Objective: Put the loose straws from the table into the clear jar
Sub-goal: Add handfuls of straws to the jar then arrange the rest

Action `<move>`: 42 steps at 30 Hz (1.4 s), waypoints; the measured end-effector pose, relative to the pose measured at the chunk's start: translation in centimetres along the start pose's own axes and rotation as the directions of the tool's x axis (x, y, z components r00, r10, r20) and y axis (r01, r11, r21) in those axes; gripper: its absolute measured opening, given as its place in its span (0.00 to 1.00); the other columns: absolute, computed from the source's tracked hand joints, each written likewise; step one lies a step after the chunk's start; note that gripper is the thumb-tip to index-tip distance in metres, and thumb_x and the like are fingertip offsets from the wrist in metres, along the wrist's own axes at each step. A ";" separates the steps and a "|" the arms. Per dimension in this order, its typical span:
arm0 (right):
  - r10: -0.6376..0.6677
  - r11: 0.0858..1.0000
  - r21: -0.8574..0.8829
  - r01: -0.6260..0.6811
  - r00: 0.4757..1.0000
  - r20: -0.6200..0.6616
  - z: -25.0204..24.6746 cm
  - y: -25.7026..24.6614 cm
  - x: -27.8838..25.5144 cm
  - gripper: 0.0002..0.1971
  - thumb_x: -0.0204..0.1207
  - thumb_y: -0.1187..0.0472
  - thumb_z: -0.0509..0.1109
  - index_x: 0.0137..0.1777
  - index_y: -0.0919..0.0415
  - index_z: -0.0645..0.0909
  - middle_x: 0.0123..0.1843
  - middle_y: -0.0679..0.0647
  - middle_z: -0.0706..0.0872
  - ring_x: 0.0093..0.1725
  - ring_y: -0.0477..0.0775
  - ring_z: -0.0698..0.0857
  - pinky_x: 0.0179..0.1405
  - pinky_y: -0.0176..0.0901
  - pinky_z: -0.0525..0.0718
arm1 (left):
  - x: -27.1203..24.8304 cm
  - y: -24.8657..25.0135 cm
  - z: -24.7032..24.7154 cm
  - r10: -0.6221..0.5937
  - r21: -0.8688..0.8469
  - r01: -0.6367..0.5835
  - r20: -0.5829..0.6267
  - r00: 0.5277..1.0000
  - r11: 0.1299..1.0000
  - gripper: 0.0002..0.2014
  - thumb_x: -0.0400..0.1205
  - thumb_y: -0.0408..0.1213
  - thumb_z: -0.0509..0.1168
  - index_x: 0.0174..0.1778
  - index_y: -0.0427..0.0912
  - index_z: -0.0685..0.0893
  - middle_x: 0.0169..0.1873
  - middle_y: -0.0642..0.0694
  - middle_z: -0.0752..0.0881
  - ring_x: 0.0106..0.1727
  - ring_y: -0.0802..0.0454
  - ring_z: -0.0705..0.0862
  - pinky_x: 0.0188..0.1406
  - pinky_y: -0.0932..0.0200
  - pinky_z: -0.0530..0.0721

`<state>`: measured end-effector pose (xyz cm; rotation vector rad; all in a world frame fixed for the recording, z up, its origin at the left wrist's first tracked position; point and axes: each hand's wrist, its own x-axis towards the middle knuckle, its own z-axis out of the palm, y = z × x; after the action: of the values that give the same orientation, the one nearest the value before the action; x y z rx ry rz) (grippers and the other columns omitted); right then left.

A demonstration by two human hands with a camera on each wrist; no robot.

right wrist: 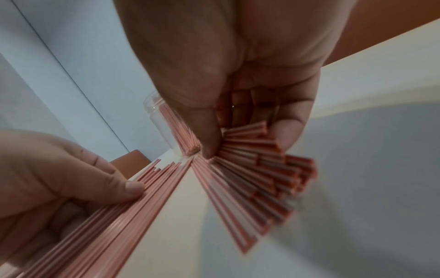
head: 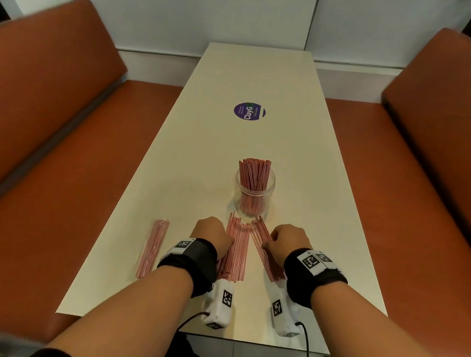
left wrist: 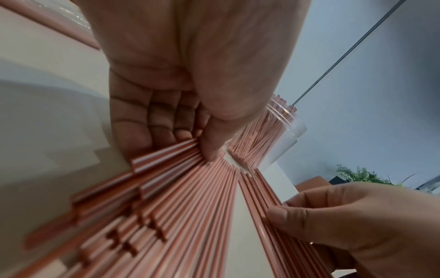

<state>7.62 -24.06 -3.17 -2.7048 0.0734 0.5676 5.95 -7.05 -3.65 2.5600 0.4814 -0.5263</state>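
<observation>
A clear jar (head: 254, 192) packed with upright pink straws stands mid-table. Just in front of it lie two fans of loose pink straws, a left pile (head: 236, 254) and a right pile (head: 266, 254). My left hand (head: 213, 231) sits on the left pile; in the left wrist view its thumb and curled fingers (left wrist: 166, 131) pinch the straws (left wrist: 181, 197). My right hand (head: 287, 238) sits on the right pile; in the right wrist view its thumb and curled fingers (right wrist: 283, 131) close round those straws (right wrist: 250, 175). The jar (right wrist: 161, 116) stands just beyond both hands.
A bundle of pink straws in clear wrapping (head: 152, 248) lies to the left of my left hand. A round purple sticker (head: 249, 111) marks the cream table (head: 237, 74) farther back. Orange bench seats (head: 51, 107) flank the table on both sides.
</observation>
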 end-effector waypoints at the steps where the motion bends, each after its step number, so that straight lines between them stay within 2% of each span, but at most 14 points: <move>1: 0.000 1.000 0.005 -0.001 1.000 0.006 0.0 0.1 0.1 0.14 0.76 0.53 0.70 0.49 0.65 0.87 0.48 0.59 0.90 0.45 0.58 0.86 0.39 0.41 0.79 | 0.0 0.0 0.0 0.001 0.002 -0.001 0.004 1.000 1.000 0.14 0.80 0.46 0.67 0.33 0.39 0.82 0.34 0.43 0.83 0.35 0.45 0.81 0.33 0.60 0.76; 4: 0.004 0.999 0.037 -0.005 1.000 0.027 -0.1 0.3 0.2 0.12 0.76 0.53 0.70 0.47 0.63 0.85 0.50 0.59 0.89 0.49 0.59 0.87 0.42 0.42 0.80 | 0.0 -0.3 -0.1 -0.002 -0.036 0.003 0.017 1.000 0.999 0.14 0.81 0.46 0.66 0.37 0.37 0.84 0.35 0.42 0.84 0.38 0.45 0.81 0.37 0.59 0.77; 7: 0.006 0.996 0.091 -0.010 0.999 0.051 -0.5 0.8 0.2 0.10 0.80 0.54 0.66 0.48 0.61 0.83 0.52 0.59 0.88 0.46 0.56 0.83 0.44 0.43 0.78 | -0.4 -0.8 -0.9 -0.001 -0.133 0.000 -0.011 1.000 0.991 0.19 0.83 0.45 0.64 0.27 0.40 0.76 0.26 0.46 0.78 0.35 0.46 0.79 0.39 0.58 0.75; 10: 0.021 0.980 0.197 -0.036 0.996 0.081 -0.6 1.5 0.6 0.08 0.81 0.61 0.62 0.48 0.62 0.82 0.48 0.61 0.88 0.42 0.58 0.84 0.46 0.47 0.85 | -0.8 -1.7 -2.4 0.033 -0.261 -0.052 -0.076 0.997 0.964 0.19 0.83 0.44 0.64 0.27 0.40 0.75 0.26 0.46 0.77 0.31 0.49 0.76 0.35 0.59 0.73; 12: 0.043 0.928 0.364 -0.076 0.994 0.098 -0.6 2.0 0.6 0.07 0.82 0.64 0.59 0.47 0.62 0.79 0.43 0.61 0.87 0.37 0.59 0.86 0.37 0.46 0.89 | -0.9 -1.8 -3.8 0.067 -0.418 -0.118 -0.136 0.988 0.901 0.16 0.83 0.43 0.64 0.33 0.36 0.81 0.28 0.45 0.78 0.31 0.48 0.76 0.38 0.56 0.76; 14: 0.066 0.871 0.479 -0.112 0.991 0.112 -0.6 2.2 0.3 0.07 0.84 0.65 0.55 0.50 0.62 0.75 0.42 0.58 0.83 0.29 0.55 0.82 0.22 0.36 0.82 | -0.9 -0.8 -5.7 0.085 -0.607 -0.190 -0.197 0.977 0.772 0.13 0.84 0.40 0.64 0.38 0.34 0.82 0.26 0.45 0.77 0.28 0.48 0.74 0.38 0.52 0.76; 19: 0.027 0.860 0.507 -0.052 0.998 0.056 0.1 2.5 0.9 0.05 0.84 0.64 0.54 0.50 0.62 0.70 0.41 0.53 0.78 0.40 0.54 0.78 0.45 0.52 0.80 | 0.2 4.4 -10.4 0.132 -0.661 -0.400 -0.418 0.899 0.635 0.09 0.85 0.36 0.61 0.42 0.37 0.82 0.27 0.46 0.80 0.26 0.53 0.77 0.29 0.57 0.82; 22: 0.026 0.876 0.480 -0.044 0.999 0.045 0.3 2.6 0.8 0.08 0.86 0.62 0.52 0.53 0.60 0.72 0.46 0.50 0.77 0.44 0.53 0.77 0.45 0.40 0.72 | 1.8 6.7 -11.0 0.157 -0.592 -0.465 -0.497 0.854 0.658 0.09 0.85 0.37 0.61 0.48 0.35 0.82 0.32 0.43 0.84 0.27 0.55 0.80 0.25 0.67 0.84; 24: 0.013 0.868 0.497 -0.029 0.999 0.035 0.5 2.7 0.8 0.07 0.86 0.62 0.51 0.53 0.58 0.72 0.48 0.49 0.78 0.44 0.51 0.77 0.46 0.39 0.72 | 2.8 7.4 -10.2 0.171 -0.561 -0.454 -0.484 0.859 0.692 0.09 0.85 0.37 0.62 0.47 0.34 0.82 0.34 0.41 0.86 0.26 0.56 0.82 0.21 0.72 0.81; 27: 0.009 0.862 0.506 -0.018 1.000 0.020 0.7 2.9 1.0 0.07 0.86 0.61 0.51 0.52 0.57 0.71 0.46 0.48 0.78 0.40 0.48 0.76 0.44 0.40 0.73 | 3.7 7.5 -8.6 0.207 -0.440 -0.419 -0.453 0.867 0.794 0.11 0.83 0.42 0.64 0.42 0.38 0.82 0.36 0.41 0.88 0.29 0.53 0.85 0.28 0.64 0.84; 31: -0.009 0.890 0.456 0.014 1.000 -0.012 0.8 3.0 1.0 0.07 0.86 0.60 0.51 0.51 0.57 0.71 0.45 0.50 0.79 0.41 0.50 0.77 0.32 0.36 0.69 | 3.6 7.2 -7.0 0.256 -0.141 -0.333 -0.392 0.884 0.933 0.15 0.82 0.50 0.64 0.36 0.44 0.81 0.33 0.48 0.83 0.39 0.45 0.81 0.38 0.59 0.73; 34: -0.008 0.880 0.475 0.012 1.000 -0.010 0.9 3.0 1.1 0.08 0.86 0.60 0.51 0.52 0.59 0.72 0.47 0.52 0.80 0.43 0.51 0.77 0.34 0.38 0.70 | 3.5 6.7 -6.7 0.208 -0.242 -0.325 -0.407 0.889 0.914 0.15 0.80 0.52 0.66 0.49 0.44 0.87 0.43 0.47 0.88 0.49 0.47 0.85 0.46 0.60 0.78; 38: -0.011 0.857 0.515 0.021 1.000 -0.023 0.9 2.9 0.8 0.14 0.86 0.54 0.51 0.56 0.61 0.76 0.48 0.53 0.81 0.48 0.54 0.79 0.46 0.42 0.71 | 2.9 5.2 -6.6 0.142 -0.418 -0.364 -0.475 0.869 0.833 0.26 0.77 0.57 0.68 0.65 0.44 0.80 0.58 0.49 0.85 0.60 0.49 0.82 0.59 0.57 0.78; 42: -0.005 0.736 0.676 0.035 0.999 -0.045 0.0 2.8 1.3 0.11 0.85 0.57 0.54 0.53 0.59 0.77 0.41 0.50 0.79 0.40 0.51 0.77 0.45 0.45 0.75 | 3.4 4.3 -5.7 0.213 -0.344 -0.275 -0.209 0.955 0.898 0.46 0.70 0.62 0.72 0.78 0.41 0.65 0.75 0.44 0.71 0.74 0.44 0.73 0.73 0.44 0.73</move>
<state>8.43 -26.62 -4.65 -1.9894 0.2175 0.3757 12.24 -6.83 1.14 2.2597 0.2743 -0.1147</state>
